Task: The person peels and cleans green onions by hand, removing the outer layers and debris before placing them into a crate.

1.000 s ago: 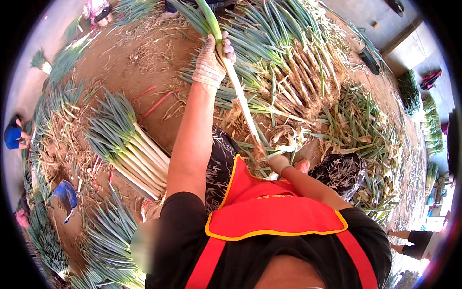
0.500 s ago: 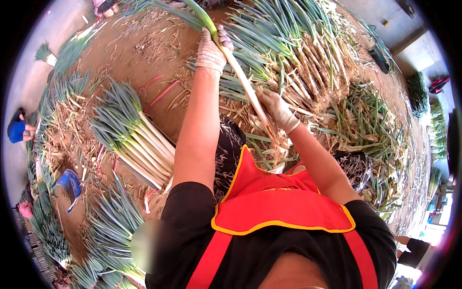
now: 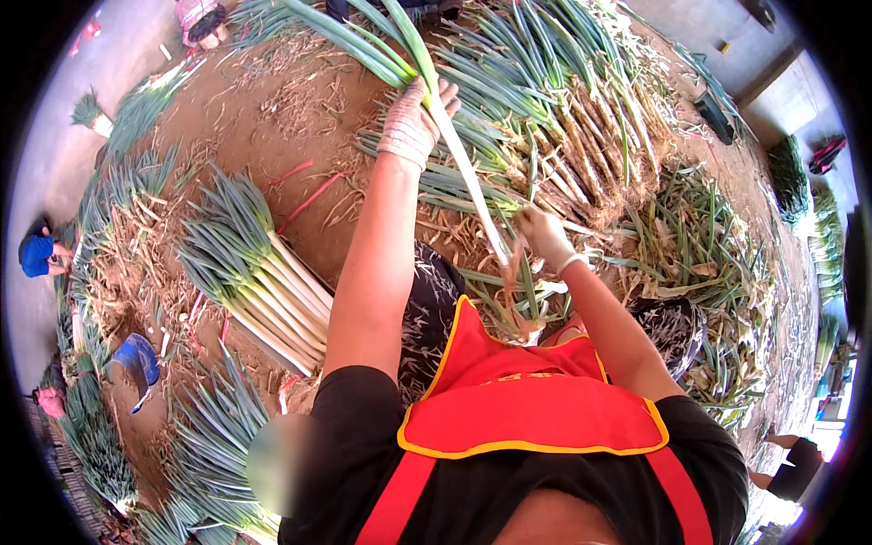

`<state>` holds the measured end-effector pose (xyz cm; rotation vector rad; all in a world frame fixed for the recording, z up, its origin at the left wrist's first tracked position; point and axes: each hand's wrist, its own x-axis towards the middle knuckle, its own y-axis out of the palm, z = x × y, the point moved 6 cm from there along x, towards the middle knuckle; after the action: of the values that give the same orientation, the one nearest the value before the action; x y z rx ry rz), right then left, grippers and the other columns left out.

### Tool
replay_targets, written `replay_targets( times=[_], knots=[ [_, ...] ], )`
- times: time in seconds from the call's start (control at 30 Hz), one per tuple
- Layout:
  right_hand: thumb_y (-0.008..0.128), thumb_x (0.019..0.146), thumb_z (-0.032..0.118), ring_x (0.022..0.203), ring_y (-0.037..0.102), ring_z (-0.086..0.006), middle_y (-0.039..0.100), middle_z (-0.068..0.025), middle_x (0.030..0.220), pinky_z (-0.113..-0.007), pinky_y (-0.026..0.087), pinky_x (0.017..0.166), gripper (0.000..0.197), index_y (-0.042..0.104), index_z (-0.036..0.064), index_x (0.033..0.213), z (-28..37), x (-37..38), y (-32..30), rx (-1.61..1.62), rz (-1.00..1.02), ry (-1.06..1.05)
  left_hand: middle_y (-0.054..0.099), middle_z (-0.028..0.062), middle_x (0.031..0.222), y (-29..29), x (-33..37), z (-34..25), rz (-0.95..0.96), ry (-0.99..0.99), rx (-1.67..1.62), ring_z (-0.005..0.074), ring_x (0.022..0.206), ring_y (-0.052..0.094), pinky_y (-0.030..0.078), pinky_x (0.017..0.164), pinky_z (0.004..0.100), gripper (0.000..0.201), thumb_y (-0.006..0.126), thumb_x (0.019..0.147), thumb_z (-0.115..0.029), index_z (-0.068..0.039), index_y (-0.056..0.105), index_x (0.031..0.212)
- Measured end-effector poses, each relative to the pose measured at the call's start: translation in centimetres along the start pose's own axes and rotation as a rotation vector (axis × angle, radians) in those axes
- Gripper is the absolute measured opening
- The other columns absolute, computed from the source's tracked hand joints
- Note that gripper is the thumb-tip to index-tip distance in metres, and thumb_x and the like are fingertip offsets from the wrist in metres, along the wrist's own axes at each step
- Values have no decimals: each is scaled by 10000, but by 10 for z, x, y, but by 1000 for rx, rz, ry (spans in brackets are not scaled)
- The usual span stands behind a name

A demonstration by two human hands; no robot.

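In front of me my left hand [image 3: 421, 116], in a pale work glove with a wrapped wrist, grips a large green onion [image 3: 466, 173] where its white stalk meets the green leaves. The stalk slants down toward my lap, its leaves pointing up and away. My right hand [image 3: 545, 238], also gloved, is closed beside the lower end of the stalk. From its fingers hangs a brownish strip of outer skin [image 3: 514, 283]. To the left lies a neat bundle of large green onions [image 3: 286, 295] with clean white stalks. Ahead, unpeeled green onions [image 3: 590, 136] have brown, dirty stalks.
A heap of stripped leaves and skins [image 3: 704, 263] lies to my right. More green onions [image 3: 213, 436] lie at lower left, near a blue scoop-like object [image 3: 138, 361]. Red ties [image 3: 313, 195] and dry scraps litter the brown floor. Other people [image 3: 38, 252] are at the edges.
My right hand has moved slightly down and right, away from the stalk, with skin trailing from it. The stalk looks whiter. My left hand has shifted a little right and down.
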<state>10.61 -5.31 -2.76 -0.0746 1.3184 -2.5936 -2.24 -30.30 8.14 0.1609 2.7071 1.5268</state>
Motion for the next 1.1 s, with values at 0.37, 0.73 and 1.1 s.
replay_targets(
  times=[0.37, 0.73, 1.1],
  knots=[
    [358, 968, 514, 541, 588, -252, 621, -173, 714, -449, 452, 517, 565, 620, 14, 945, 136, 100, -53, 582, -457, 115, 554, 161, 1094, 37, 1, 42, 124, 52, 23, 357, 1088, 550, 442, 971, 472, 361, 593, 907, -183, -17, 471, 1203],
    [347, 919, 636, 398, 348, -79, 399, 33, 537, -246, 326, 389, 604, 544, 67, 874, 127, 7, -13, 1285, 296, 95, 607, 133, 947, 35, -9, 16, 172, -19, -78, 337, 1089, 573, 450, 989, 518, 352, 591, 895, -318, 10, 551, 1016],
    [647, 861, 388, 440, 424, -71, 496, 19, 625, -226, 328, 402, 365, 578, 44, 963, 29, -94, 44, 927, 382, 281, 594, 77, 851, -16, 13, -19, -94, 107, 12, 230, 756, 599, 541, 691, 401, 271, 570, 914, -333, -66, 559, 960]
  ],
)
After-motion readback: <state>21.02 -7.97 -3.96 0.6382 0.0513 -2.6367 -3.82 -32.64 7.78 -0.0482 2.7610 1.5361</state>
